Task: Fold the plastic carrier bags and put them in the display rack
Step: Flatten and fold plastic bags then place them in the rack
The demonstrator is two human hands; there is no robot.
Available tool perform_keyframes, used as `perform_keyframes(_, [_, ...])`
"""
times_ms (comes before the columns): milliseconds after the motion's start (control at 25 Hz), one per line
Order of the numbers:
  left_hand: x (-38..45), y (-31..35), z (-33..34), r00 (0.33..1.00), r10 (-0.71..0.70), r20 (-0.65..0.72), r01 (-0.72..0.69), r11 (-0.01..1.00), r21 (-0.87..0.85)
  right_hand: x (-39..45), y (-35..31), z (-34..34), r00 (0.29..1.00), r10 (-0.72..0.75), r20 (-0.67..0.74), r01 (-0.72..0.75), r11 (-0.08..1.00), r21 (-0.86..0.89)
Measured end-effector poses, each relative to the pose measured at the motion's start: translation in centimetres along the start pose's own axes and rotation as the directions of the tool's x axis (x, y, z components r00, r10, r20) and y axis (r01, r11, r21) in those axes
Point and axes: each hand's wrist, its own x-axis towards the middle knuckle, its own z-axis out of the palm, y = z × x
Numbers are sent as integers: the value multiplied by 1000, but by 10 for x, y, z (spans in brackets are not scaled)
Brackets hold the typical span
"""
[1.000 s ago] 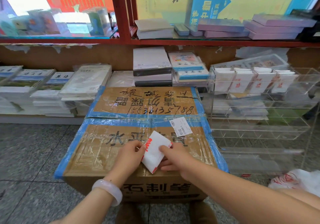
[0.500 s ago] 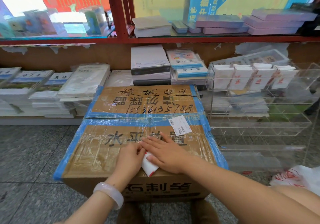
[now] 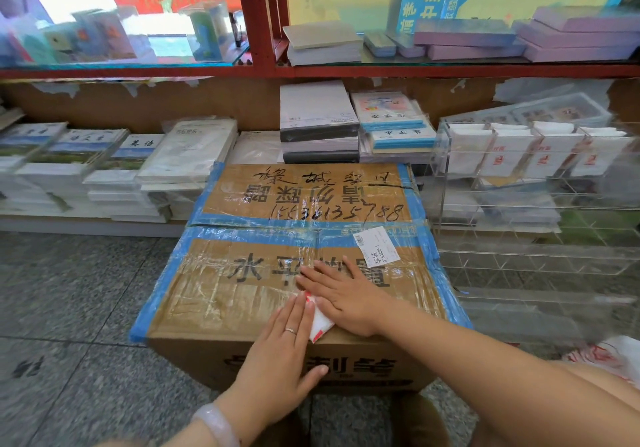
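**A:** Carrier bag (image 3: 319,322), white with red print, lies folded on top of the taped cardboard box (image 3: 242,294), close to the box's front edge. Both hands cover most of it, so only a small strip between them can be seen.

**B:** How are the fingers?

**A:** The left hand (image 3: 277,353) lies flat with fingers straight, its palm over the box edge, fingertips on the bag's left side. The right hand (image 3: 346,297) is also flat, fingers spread and pointing to the left, pressing the bag's right side. Neither hand grasps anything; I judge they are pressing the fold flat.

**B:** What may go wrong from here?

**A:** I think of three things. First, thin plastic likes to spring open, so when the palms lift, the fold may loosen. Second, the bag is very near the front edge and the tape on the box looks smooth, so a sideways push may slide it off to the floor. Third, the display rack (image 3: 540,238) stands to the right, clear acrylic with narrow compartments; its top row already holds folded bags (image 3: 502,155). If the packet opens on the way, it may catch on a divider and not go in.

**B:** And more bags?

**A:** Some loose white and red plastic (image 3: 613,356) lies at the lower right, probably bags not yet folded.
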Motion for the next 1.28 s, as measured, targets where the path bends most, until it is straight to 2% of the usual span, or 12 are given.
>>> perform_keyframes(520, [-23,-7,-14,993,104,-50,-94,981,171,3,21,-4,982,183,-44,-185,981,-52])
perform_keyframes(600, [-30,2,-21,993,82,-90,-79,996,32,0,22,-4,989,139,-44,-142,987,-77])
perform_keyframes(680, [-33,11,-32,991,-115,-75,85,940,-330,-5,22,-5,995,94,-22,-96,992,-77])
perform_keyframes(720, [-29,13,-38,954,-297,45,275,803,-529,-7,20,-6,997,72,-8,-73,995,-72])
perform_keyframes(760, [-23,15,-45,835,-460,303,528,513,-676,-10,19,-6,999,49,-3,-49,997,-65])
perform_keyframes(800, [-18,16,-48,667,-457,589,713,160,-683,-13,17,-6,1000,22,0,-22,998,-62])
perform_keyframes(840, [-12,16,-52,551,-318,771,780,-130,-612,-15,16,-5,1000,-7,4,7,998,-68])
perform_keyframes(880, [-6,17,-54,522,-209,827,774,-291,-562,-18,13,-3,999,-30,20,31,996,-78])
perform_keyframes(960, [7,22,-59,567,-169,806,690,-437,-577,-24,5,0,997,-53,48,56,995,-77])
perform_keyframes(1040, [19,27,-60,578,-246,778,636,-461,-619,-30,-2,-11,1000,-8,15,8,1000,28])
perform_keyframes(1160, [46,33,-71,558,-344,755,505,-580,-639,-46,-7,-54,978,88,-192,-49,979,199])
perform_keyframes(1280, [80,48,-94,595,-361,718,371,-668,-644,-75,3,-86,993,22,-118,-26,999,-27])
